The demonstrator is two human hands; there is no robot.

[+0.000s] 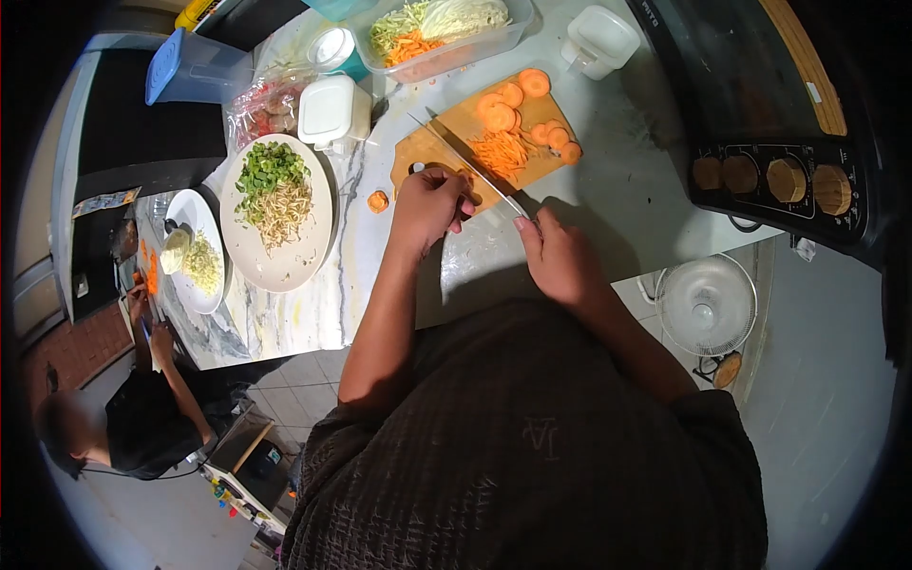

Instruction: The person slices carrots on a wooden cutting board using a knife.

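My right hand (562,258) is closed round the handle of a knife (478,171), whose blade lies slanted across the wooden cutting board (414,148). At the board's near left edge is my left hand (432,207), its fingers curled together close to the blade; a bit of orange shows at the fingertips, too small to make out. Beyond the blade sit shredded carrot (502,155) and several round carrot slices (498,116). A carrot end piece (378,201) rests on the counter, left of the board.
Left: an oval plate (274,277) of chopped greens and sprouts, a smaller plate (207,302), a white-lidded container (332,110). Behind: a vegetable tub (456,59), another container (602,42). Right: an oven (750,85), a fan (706,304). Far left, a person (152,423) works at the counter.
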